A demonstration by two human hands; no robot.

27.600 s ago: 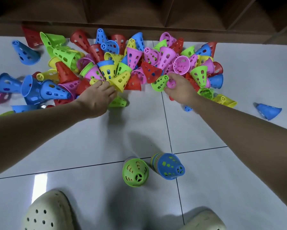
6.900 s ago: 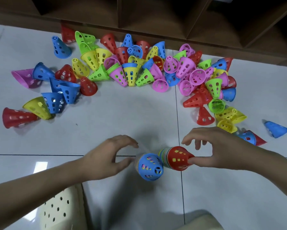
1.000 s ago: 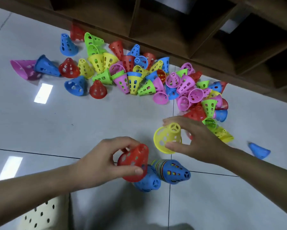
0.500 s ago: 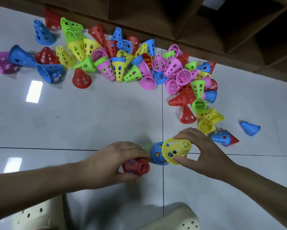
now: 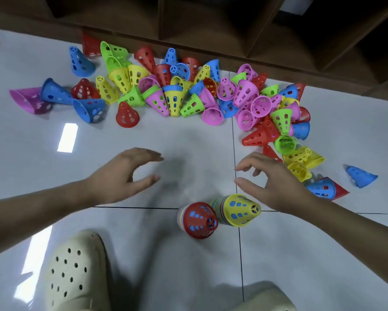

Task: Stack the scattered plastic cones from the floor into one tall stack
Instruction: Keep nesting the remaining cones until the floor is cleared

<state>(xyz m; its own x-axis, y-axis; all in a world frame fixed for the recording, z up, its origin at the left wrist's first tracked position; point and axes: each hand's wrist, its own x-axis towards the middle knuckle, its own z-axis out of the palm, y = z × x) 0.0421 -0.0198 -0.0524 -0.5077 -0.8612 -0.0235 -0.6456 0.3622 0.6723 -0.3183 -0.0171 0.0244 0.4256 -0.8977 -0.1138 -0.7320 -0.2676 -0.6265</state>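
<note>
Head view: both hands empty, left hand (image 5: 123, 176) and right hand (image 5: 271, 182) held over floor (image 5: 188, 142), fingers spread. Two stacks (image 5: 220, 214) stood near feet; loose cones (image 5: 188, 93) heaped by shelf. Cones judged light, stiff, perforated; best pinched at rim.

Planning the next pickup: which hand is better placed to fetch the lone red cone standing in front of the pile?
Left. The left hand is open and on the red cone's side; the right hand is farther across.
</note>
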